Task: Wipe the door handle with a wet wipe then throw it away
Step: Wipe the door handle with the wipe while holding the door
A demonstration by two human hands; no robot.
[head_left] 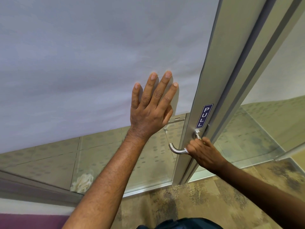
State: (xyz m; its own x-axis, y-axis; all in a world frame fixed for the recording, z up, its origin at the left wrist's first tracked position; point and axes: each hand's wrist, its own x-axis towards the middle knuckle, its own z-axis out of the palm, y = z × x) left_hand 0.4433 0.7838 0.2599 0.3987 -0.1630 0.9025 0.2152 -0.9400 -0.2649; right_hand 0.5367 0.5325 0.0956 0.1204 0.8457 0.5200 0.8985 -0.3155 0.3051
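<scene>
My left hand [149,111] is flat on the frosted door panel [82,63], fingers spread, holding nothing. My right hand [203,152] is fisted around the door handle [176,150]; a white sliver of wet wipe [187,150] shows at its left edge.

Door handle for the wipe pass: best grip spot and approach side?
Wrap the straight horizontal bar of the door handle, coming from the frame side, as the right hand does now with a sliver of white wipe showing. The bar is round with an upturned free end, leaving a clear run. The left hand braces flat on the door panel.
</scene>
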